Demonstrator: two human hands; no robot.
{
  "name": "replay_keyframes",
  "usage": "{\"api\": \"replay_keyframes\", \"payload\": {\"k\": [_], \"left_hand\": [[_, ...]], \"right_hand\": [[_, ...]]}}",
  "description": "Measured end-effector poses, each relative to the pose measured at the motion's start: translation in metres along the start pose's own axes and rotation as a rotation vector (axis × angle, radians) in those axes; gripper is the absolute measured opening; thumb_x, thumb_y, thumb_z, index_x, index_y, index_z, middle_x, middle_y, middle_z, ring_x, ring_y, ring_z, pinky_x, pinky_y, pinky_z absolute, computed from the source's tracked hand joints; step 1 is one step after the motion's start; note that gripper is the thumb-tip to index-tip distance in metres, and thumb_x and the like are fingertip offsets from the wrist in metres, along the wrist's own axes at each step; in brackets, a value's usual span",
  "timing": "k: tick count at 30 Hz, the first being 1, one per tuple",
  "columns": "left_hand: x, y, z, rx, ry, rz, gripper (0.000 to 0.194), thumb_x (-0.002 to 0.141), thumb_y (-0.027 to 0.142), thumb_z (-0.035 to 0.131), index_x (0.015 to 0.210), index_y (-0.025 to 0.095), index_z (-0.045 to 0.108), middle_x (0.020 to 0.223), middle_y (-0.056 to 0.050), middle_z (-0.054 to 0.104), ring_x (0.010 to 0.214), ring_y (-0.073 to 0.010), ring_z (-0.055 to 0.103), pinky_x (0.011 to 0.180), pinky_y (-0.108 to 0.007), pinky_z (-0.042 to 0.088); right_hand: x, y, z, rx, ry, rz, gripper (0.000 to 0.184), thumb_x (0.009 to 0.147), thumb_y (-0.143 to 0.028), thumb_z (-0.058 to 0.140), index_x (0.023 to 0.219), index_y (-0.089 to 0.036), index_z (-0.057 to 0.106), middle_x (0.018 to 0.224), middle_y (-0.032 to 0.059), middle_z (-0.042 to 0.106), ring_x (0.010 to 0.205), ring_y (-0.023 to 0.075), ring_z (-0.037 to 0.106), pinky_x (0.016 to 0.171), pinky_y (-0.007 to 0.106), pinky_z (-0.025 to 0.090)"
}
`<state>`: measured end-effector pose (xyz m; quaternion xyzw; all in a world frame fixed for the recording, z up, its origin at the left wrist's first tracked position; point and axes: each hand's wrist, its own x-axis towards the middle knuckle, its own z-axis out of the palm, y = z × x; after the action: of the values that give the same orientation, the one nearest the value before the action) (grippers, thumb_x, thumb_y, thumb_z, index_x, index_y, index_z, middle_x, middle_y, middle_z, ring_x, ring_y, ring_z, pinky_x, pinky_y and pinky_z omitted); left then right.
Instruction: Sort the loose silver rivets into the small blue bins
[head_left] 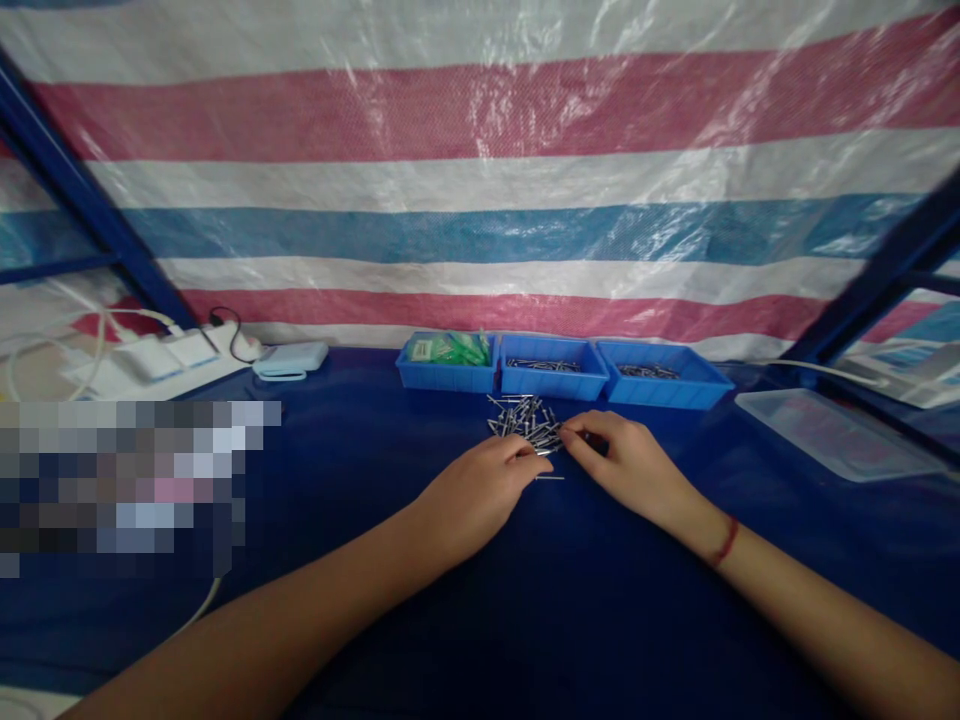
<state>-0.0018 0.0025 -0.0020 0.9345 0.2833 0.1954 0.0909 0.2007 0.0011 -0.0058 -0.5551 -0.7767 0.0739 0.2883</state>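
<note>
A loose pile of silvery metal pins that look like blind rivets (525, 418) lies on the dark blue table, in front of the blue bins. My left hand (480, 488) is at the pile's near left side, its fingers curled and thumb stretched to the right. One single rivet (551, 478) shows just below that thumb; whether the hand holds it I cannot tell. From the right, my right hand (626, 460) reaches the pile's edge with thumb and forefinger pinched together. What lies between those fingertips is too small to make out.
Behind the pile stand three blue bins: the left bin (448, 378) holds green packets, the middle bin (555, 384) and right bin (667, 390) hold metal pins. A clear plastic lid (832, 432) lies at right. At left are a power strip (180, 355) and a light-blue case (291, 360).
</note>
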Motion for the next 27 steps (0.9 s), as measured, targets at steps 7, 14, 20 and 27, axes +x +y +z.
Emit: {"api": "replay_keyframes", "payload": {"k": [7,14,20,27], "left_hand": [[0.002,-0.002,0.002,-0.272,0.272,-0.150,0.026,0.087,0.008,0.047,0.104,0.021,0.061,0.103,-0.004,0.060,0.094,-0.0148,0.060,0.088,-0.030,0.048],[0.003,0.002,0.008,-0.672,0.397,-0.294,0.020,0.083,0.015,0.056,0.101,0.020,0.061,0.104,-0.004,0.058,0.084,-0.0125,0.063,0.073,-0.025,0.054],[0.005,0.003,0.011,-0.773,0.345,-0.343,0.020,0.082,0.017,0.058,0.102,0.019,0.060,0.104,-0.004,0.059,0.087,-0.0136,0.063,0.076,-0.026,0.053],[0.004,0.004,0.008,-0.722,0.248,-0.347,0.016,0.085,0.026,0.054,0.091,0.015,0.064,0.095,-0.006,0.060,0.086,-0.0149,0.061,0.072,-0.025,0.053]], "right_hand": [[-0.004,-0.008,0.000,0.194,0.003,-0.088,0.017,0.081,-0.025,0.055,0.093,-0.020,0.066,0.085,0.0036,0.068,0.076,0.0166,0.062,0.069,0.031,0.049],[-0.005,-0.020,0.004,0.533,0.009,0.001,0.020,0.083,-0.036,0.056,0.087,-0.019,0.064,0.086,0.0050,0.067,0.076,0.0166,0.062,0.067,0.029,0.050],[-0.006,-0.021,0.002,0.587,-0.005,0.021,0.018,0.083,-0.035,0.057,0.081,-0.019,0.063,0.084,0.0050,0.067,0.076,0.0171,0.061,0.068,0.030,0.048],[-0.010,-0.025,0.001,0.537,0.046,-0.052,0.013,0.084,-0.030,0.056,0.082,-0.020,0.064,0.080,0.0034,0.064,0.074,0.0153,0.059,0.065,0.028,0.046]]}}
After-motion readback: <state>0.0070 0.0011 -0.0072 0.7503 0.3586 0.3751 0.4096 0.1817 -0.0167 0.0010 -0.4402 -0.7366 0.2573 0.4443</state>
